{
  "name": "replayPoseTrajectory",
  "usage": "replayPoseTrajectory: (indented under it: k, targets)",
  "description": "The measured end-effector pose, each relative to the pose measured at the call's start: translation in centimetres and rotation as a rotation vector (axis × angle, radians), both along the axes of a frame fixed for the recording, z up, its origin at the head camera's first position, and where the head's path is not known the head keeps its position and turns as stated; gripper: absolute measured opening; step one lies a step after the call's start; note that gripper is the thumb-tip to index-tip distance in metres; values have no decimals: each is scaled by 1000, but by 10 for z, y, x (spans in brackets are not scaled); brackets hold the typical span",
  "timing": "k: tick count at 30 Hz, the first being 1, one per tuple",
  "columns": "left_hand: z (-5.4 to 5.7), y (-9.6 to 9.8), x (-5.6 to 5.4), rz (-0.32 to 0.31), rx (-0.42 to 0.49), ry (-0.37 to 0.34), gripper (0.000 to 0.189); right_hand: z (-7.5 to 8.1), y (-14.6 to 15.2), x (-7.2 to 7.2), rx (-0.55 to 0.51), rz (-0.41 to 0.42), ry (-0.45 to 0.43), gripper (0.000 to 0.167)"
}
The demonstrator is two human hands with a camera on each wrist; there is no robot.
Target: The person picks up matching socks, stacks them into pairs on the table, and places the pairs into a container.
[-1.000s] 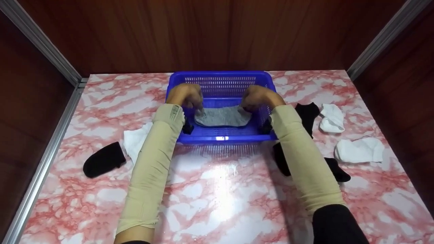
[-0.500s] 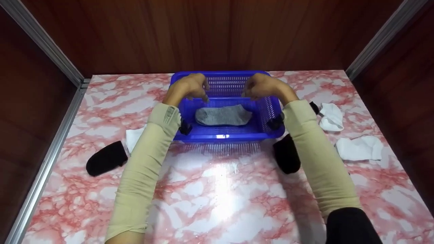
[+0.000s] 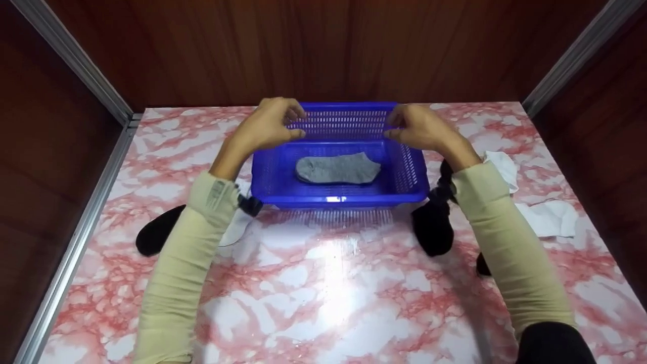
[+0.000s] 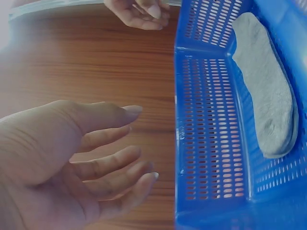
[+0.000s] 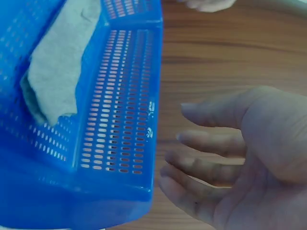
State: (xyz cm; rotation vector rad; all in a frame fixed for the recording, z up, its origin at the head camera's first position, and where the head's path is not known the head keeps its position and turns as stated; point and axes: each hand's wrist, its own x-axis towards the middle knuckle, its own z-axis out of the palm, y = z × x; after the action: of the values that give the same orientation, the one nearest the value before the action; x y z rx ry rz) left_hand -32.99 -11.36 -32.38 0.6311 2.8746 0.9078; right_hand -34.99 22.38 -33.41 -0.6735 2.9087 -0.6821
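Note:
A pair of grey socks (image 3: 337,169), one laid on the other, lies flat inside the blue plastic basket (image 3: 298,198). My left hand (image 3: 275,121) hovers over the basket's far left part, fingers loosely bent and holding nothing. Over the far right part my right hand (image 3: 420,127) is likewise free, its thumb and fingers apart. In the left wrist view the left hand (image 4: 91,163) stands clear of the basket's rim. The right wrist view shows a gap between the right hand (image 5: 230,158) and the basket wall.
Left of the basket lie a black sock (image 3: 157,233) and a white sock (image 3: 236,228), partly hidden by the arm. To the right are a black sock (image 3: 433,230), white socks (image 3: 553,218) and part of another black sock (image 3: 483,266). A wooden panel (image 3: 333,50) stands behind.
Both hands have let go of the grey socks, risen out of the basket and spread apart. The socks stay on the basket's floor.

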Motion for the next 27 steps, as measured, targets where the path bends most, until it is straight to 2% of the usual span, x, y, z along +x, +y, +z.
replayPoseTrajectory:
  k: [6,11,14,18,22,27]
  targets:
    - [-1,-19,23,43,87,51,36,-19,8,12,-36,-57,85,43]
    - [-12,-33,41,101,161,100,34,-38,11,21,-77,-106,144,56]
    - [-21,-43,52,165,220,153,32,-47,11,23,-91,-114,149,61]
    - [-32,-57,67,244,340,206,31,-57,8,22,-86,-136,105,70]
    - [-46,-72,78,285,379,192,33,-69,7,21,-79,-154,105,74]
    - [-68,-93,87,291,293,104,36,-79,6,21,-120,-175,141,73]
